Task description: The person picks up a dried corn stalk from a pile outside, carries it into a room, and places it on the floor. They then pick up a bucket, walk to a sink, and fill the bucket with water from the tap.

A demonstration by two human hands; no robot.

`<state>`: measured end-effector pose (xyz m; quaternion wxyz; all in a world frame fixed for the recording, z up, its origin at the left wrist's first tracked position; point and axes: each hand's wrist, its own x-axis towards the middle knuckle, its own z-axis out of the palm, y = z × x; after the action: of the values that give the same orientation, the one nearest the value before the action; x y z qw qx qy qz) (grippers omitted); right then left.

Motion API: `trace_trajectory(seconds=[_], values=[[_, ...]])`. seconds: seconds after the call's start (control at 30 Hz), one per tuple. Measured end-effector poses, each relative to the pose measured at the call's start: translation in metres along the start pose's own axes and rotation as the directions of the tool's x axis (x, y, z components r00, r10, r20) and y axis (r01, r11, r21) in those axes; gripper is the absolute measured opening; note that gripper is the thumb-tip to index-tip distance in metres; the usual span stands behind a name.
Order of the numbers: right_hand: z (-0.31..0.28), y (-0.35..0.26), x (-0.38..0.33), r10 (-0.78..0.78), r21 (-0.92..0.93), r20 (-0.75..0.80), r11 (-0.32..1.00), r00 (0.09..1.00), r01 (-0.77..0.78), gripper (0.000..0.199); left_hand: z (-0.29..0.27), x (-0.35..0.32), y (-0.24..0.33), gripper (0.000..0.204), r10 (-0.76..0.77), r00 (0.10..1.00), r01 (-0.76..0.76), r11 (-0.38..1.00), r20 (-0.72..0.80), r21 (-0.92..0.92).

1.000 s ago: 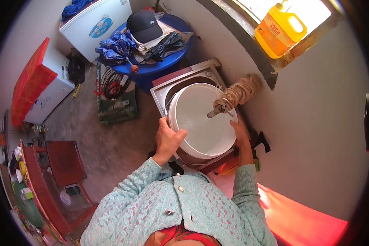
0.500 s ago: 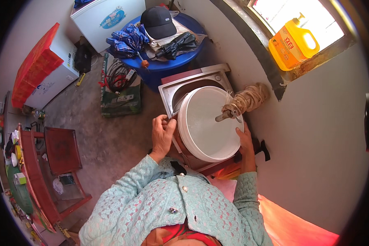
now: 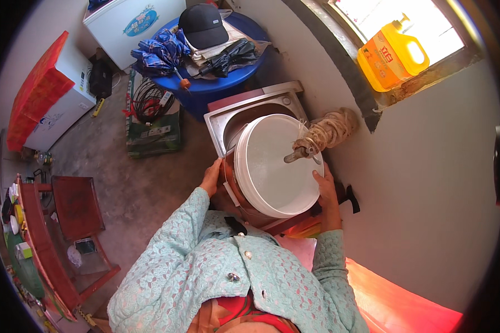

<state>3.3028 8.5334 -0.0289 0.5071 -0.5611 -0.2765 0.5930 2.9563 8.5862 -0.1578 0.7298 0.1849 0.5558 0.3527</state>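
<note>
A round white-rimmed bucket (image 3: 280, 183) with pale liquid in it stands at the front of a stainless steel sink (image 3: 221, 125). Over its right side hangs a metal tap (image 3: 299, 155), its pipe wrapped in tan cord or cloth. My left hand (image 3: 210, 177) is against the bucket's reddish-brown left side, fingers partly hidden near the sink's corner. On the opposite side my right hand (image 3: 326, 191) grips the bucket, thumb by the rim. The bucket's wire handle with a white grip (image 3: 231, 194) hangs down on the left.
Behind the sink, a blue tub (image 3: 200, 97) bears a black cap (image 3: 203, 26), a blue umbrella and bags. A yellow jug (image 3: 391, 58) stands on the windowsill to the right. A coiled black cable (image 3: 151, 102) lies at left, and a red wooden chair (image 3: 78, 205) stands nearer.
My left hand has let go of the handle area by the rim and moved lower, to the bucket's side. The handle now hangs lower. The view has shifted slightly.
</note>
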Motion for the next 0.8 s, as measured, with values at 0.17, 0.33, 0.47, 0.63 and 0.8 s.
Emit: trace_trajectory(seconds=[0.17, 0.33, 0.47, 0.63, 0.8], values=[[-0.007, 0.004, 0.001, -0.008, -0.027, -0.028, 1.0, 1.0, 0.007, 0.049, 0.01, -0.012, 0.013, 0.052, -0.007, 1.0, 0.008, 0.997, -0.003, 0.072], [0.006, 0.0, -0.002, 0.012, 0.037, -0.024, 0.999, 1.0, -0.011, 0.046, 0.001, -0.014, 0.013, 0.052, 0.012, 1.0, -0.012, 0.998, 0.0, 0.059], [0.021, -0.007, -0.003, -0.021, 0.103, 0.022, 0.995, 1.0, 0.018, 0.051, -0.021, 0.003, 0.001, 0.054, -0.077, 0.996, 0.076, 0.997, -0.039, -0.021], [0.03, 0.007, -0.002, 0.002, 0.103, -0.025, 0.995, 1.0, 0.001, 0.052, -0.005, -0.034, 0.045, 0.047, -0.031, 0.995, 0.034, 0.999, -0.095, 0.029], [0.052, 0.007, -0.007, -0.033, 0.103, -0.055, 0.994, 0.998, 0.038, 0.047, -0.02, -0.024, 0.057, 0.049, 0.055, 0.995, -0.045, 0.992, -0.089, 0.116]])
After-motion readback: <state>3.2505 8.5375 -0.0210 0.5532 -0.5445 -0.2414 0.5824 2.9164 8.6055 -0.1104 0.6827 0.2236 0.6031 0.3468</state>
